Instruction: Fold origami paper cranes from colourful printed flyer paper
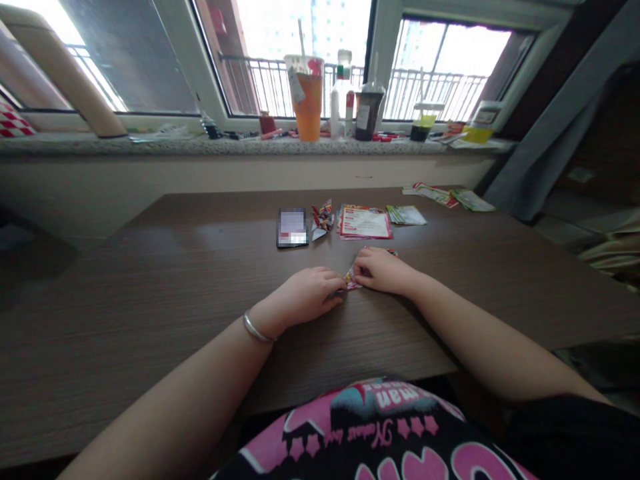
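Observation:
Between my hands, on the brown table, lies a small piece of colourful printed paper (351,281), mostly covered by my fingers. My left hand (311,293), with a silver bangle at the wrist, pinches its left end. Curled over the other side of the paper is my right hand (384,269), fingers closed on it. A bit of the same print shows past the right hand's knuckles. Just beyond the hands sit a folded paper shape (323,219) with pointed flaps and a stack of printed sheets (366,222).
A phone (293,228) lies left of the folded shape. Green-and-white leaflets (407,215) and more leaflets (435,193) lie to the right. On the windowsill (200,145) stand an orange drink cup (309,100), a dark drink cup (368,113), bottles and small clutter.

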Demonstrator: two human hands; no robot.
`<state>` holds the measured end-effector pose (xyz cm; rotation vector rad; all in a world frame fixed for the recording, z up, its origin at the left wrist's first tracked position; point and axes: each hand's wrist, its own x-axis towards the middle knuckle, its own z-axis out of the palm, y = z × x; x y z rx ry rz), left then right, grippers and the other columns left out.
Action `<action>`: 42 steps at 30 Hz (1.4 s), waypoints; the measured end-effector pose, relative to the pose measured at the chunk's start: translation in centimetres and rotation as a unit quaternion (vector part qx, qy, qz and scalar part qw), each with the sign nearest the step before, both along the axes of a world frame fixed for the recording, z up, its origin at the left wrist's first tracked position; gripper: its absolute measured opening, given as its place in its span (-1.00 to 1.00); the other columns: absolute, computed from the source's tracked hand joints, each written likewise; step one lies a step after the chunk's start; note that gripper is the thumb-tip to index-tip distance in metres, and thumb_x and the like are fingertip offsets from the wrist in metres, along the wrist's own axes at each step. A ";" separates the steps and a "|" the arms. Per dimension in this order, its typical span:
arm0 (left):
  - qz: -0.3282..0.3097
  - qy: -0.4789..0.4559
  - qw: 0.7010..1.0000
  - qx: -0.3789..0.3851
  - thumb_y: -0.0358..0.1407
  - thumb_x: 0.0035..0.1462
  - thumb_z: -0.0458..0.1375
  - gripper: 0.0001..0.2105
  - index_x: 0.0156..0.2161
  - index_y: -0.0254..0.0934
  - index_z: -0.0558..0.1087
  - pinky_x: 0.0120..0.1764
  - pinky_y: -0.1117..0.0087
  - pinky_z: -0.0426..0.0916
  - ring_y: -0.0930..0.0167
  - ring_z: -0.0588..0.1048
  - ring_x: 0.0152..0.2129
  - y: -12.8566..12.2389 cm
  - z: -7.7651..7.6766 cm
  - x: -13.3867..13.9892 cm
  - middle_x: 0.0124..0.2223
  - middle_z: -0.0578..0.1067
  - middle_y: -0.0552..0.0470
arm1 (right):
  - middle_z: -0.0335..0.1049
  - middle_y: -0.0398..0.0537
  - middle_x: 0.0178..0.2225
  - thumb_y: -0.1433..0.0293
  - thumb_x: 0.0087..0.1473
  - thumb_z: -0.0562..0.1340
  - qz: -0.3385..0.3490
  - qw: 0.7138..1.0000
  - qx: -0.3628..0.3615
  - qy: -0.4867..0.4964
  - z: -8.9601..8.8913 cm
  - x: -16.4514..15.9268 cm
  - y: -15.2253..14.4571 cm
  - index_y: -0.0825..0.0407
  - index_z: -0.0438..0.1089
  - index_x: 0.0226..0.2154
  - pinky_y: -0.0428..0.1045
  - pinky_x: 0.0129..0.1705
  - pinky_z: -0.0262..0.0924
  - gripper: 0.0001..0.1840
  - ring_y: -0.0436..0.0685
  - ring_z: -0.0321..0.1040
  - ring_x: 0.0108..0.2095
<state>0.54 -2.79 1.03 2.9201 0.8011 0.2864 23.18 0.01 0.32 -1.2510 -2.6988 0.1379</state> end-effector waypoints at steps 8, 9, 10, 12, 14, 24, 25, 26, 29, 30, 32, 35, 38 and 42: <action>-0.005 -0.003 1.000 0.029 -0.35 0.20 0.13 -0.70 0.04 -0.28 0.43 0.05 0.22 0.34 0.28 0.46 -0.05 0.5 -0.6 0.1 0.03 0.50 -0.10 | 0.43 0.01 -0.28 0.30 0.13 0.22 -0.051 0.999 -0.012 0.011 -0.4 -0.1 0.1 0.05 0.47 -0.38 -0.03 -0.16 0.15 -0.82 0.13 0.34 -0.23; -0.003 0.000 0.999 0.037 -0.35 0.20 0.12 -0.71 0.03 -0.29 0.44 0.04 0.22 0.35 0.28 0.47 -0.07 0.5 -0.5 0.2 0.01 0.51 -0.10 | 0.43 0.01 -0.28 0.31 0.13 0.22 -0.051 0.999 -0.013 0.013 -0.5 -0.1 0.2 0.05 0.47 -0.38 -0.03 -0.16 0.15 -0.83 0.13 0.34 -0.22; -0.001 0.004 0.999 0.044 -0.36 0.20 0.11 -0.72 0.01 -0.29 0.45 0.02 0.22 0.36 0.28 0.47 -0.09 0.5 -0.4 0.3 -0.03 0.52 -0.09 | 0.43 0.01 -0.28 0.31 0.13 0.23 -0.050 0.999 -0.013 0.013 -0.5 -0.1 0.2 0.05 0.46 -0.38 -0.03 -0.15 0.16 -0.83 0.13 0.34 -0.22; 0.001 0.013 0.998 0.059 -0.37 0.21 0.08 -0.75 -0.02 -0.30 0.47 -0.01 0.24 0.37 0.29 0.48 -0.13 0.4 -0.3 0.5 -0.08 0.53 -0.09 | 0.43 0.01 -0.29 0.31 0.13 0.22 -0.050 0.999 -0.013 0.012 -0.4 -0.1 0.2 0.05 0.46 -0.38 -0.03 -0.15 0.16 -0.83 0.13 0.34 -0.22; 0.000 0.024 0.997 0.070 -0.40 0.22 0.04 -0.76 -0.05 -0.30 0.48 -0.04 0.25 0.38 0.30 0.48 -0.16 0.3 -0.2 0.6 -0.12 0.53 -0.09 | 0.43 0.01 -0.28 0.31 0.13 0.22 -0.052 0.999 -0.013 0.011 -0.4 -0.2 0.2 0.05 0.46 -0.38 -0.03 -0.16 0.16 -0.83 0.13 0.34 -0.23; 0.016 0.076 0.992 0.100 -0.45 0.14 0.05 -0.77 -0.13 -0.30 0.49 -0.15 0.28 0.36 0.31 0.45 -0.28 -0.4 0.7 0.8 -0.19 0.50 -0.06 | 0.42 0.01 -0.29 0.30 0.13 0.22 -0.053 0.998 -0.018 0.013 -0.2 -0.3 0.3 0.05 0.45 -0.38 -0.02 -0.19 0.16 -0.83 0.14 0.35 -0.24; 0.017 0.079 0.992 0.099 -0.46 0.14 0.05 -0.77 -0.14 -0.30 0.49 -0.16 0.29 0.36 0.32 0.44 -0.29 -0.4 0.8 0.8 -0.19 0.50 -0.06 | 0.42 0.01 -0.29 0.30 0.13 0.22 -0.052 0.998 -0.019 0.015 -0.2 -0.3 0.2 0.05 0.46 -0.38 -0.02 -0.19 0.16 -0.83 0.14 0.35 -0.23; 0.018 0.082 0.992 0.099 -0.46 0.13 0.05 -0.78 -0.15 -0.30 0.49 -0.17 0.29 0.35 0.32 0.44 -0.29 -0.4 0.9 0.8 -0.20 0.50 -0.06 | 0.42 0.01 -0.29 0.30 0.13 0.22 -0.052 0.998 -0.019 0.017 -0.2 -0.2 0.2 0.05 0.46 -0.38 -0.02 -0.18 0.16 -0.83 0.14 0.35 -0.23; 0.020 0.087 0.991 0.102 -0.45 0.13 0.06 -0.79 -0.15 -0.30 0.49 -0.18 0.28 0.34 0.31 0.44 -0.29 -0.4 0.9 0.8 -0.20 0.50 -0.06 | 0.42 0.01 -0.29 0.30 0.13 0.23 -0.052 0.998 -0.021 0.019 -0.2 -0.3 0.2 0.04 0.46 -0.38 -0.02 -0.18 0.15 -0.84 0.14 0.35 -0.22; 0.020 0.088 0.990 0.105 -0.45 0.13 0.07 -0.79 -0.15 -0.30 0.49 -0.18 0.27 0.34 0.30 0.44 -0.29 -0.4 0.9 0.7 -0.20 0.50 -0.06 | 0.42 0.01 -0.29 0.30 0.13 0.23 -0.053 0.998 -0.021 0.018 -0.2 -0.3 0.2 0.04 0.46 -0.38 -0.02 -0.18 0.15 -0.84 0.14 0.35 -0.22; 0.018 0.090 0.990 0.107 -0.44 0.14 0.07 -0.80 -0.15 -0.30 0.48 -0.18 0.26 0.34 0.29 0.44 -0.28 -0.4 0.8 0.6 -0.20 0.50 -0.05 | 0.43 0.01 -0.28 0.30 0.13 0.23 -0.055 0.998 -0.021 0.015 -0.3 -0.3 0.2 0.04 0.46 -0.38 -0.02 -0.18 0.15 -0.84 0.14 0.35 -0.21; 0.019 0.094 0.989 0.109 -0.44 0.15 0.07 -0.81 -0.17 -0.29 0.49 -0.19 0.26 0.33 0.30 0.44 -0.28 -0.4 0.8 0.5 -0.21 0.50 -0.04 | 0.43 0.01 -0.28 0.29 0.13 0.23 -0.053 0.998 -0.020 0.014 -0.3 -0.3 0.3 0.04 0.46 -0.37 -0.02 -0.17 0.15 -0.83 0.14 0.35 -0.21; 0.026 0.095 0.989 0.108 -0.44 0.15 0.06 -0.80 -0.16 -0.28 0.49 -0.18 0.27 0.32 0.30 0.45 -0.28 -0.5 1.0 0.5 -0.21 0.51 -0.04 | 0.44 0.01 -0.28 0.30 0.13 0.23 -0.051 0.998 -0.018 0.019 -0.3 -0.2 0.3 0.05 0.46 -0.37 -0.02 -0.17 0.16 -0.84 0.14 0.35 -0.21; 0.037 0.097 0.989 0.107 -0.45 0.15 0.07 -0.80 -0.17 -0.28 0.51 -0.18 0.27 0.31 0.31 0.46 -0.28 -0.7 1.3 0.5 -0.21 0.52 -0.04 | 0.44 0.01 -0.28 0.30 0.13 0.23 -0.050 0.998 -0.018 0.020 -0.3 -0.2 0.2 0.05 0.46 -0.37 -0.02 -0.17 0.16 -0.84 0.14 0.35 -0.21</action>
